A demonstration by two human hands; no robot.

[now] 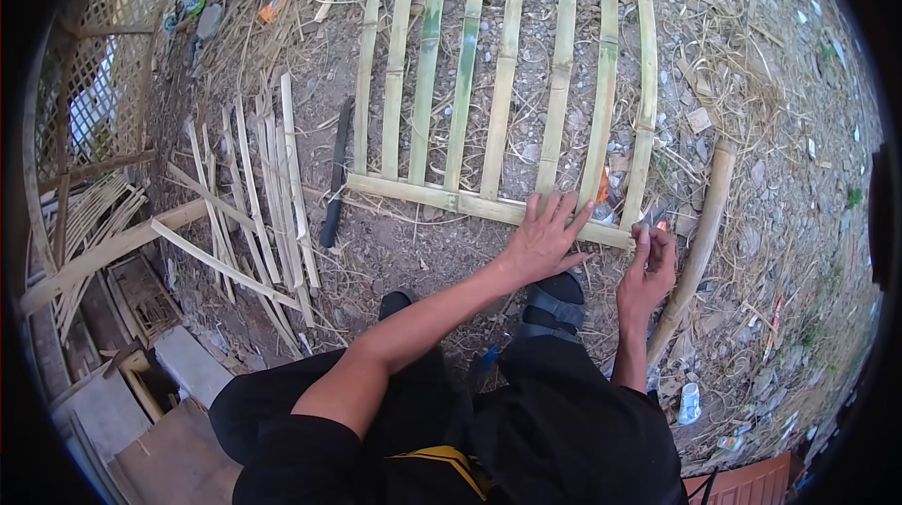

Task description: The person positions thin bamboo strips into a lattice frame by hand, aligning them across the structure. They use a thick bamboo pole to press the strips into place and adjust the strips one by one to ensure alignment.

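A bamboo lattice frame [413,191] lies flat on the ground before me, its several green and tan slats running away from me between two cross rails. My left hand [545,240] rests on the near rail toward its right end, fingers stretched out and spread. At the right near corner, my right hand [646,270] is closed, thumb and fingers pinched together beside the rail's end. Something small, dark and reddish shows at its fingertips, too small to name. Left of the frame lies a long dark-bladed knife [338,167] with a black handle.
Several split bamboo strips [249,186] lie in a loose pile to the left. A thick bamboo pole [700,242] lies just right of my right hand. A crushed can [689,404] sits near right. Wooden boards [178,453] and a lattice panel [108,73] stand far left.
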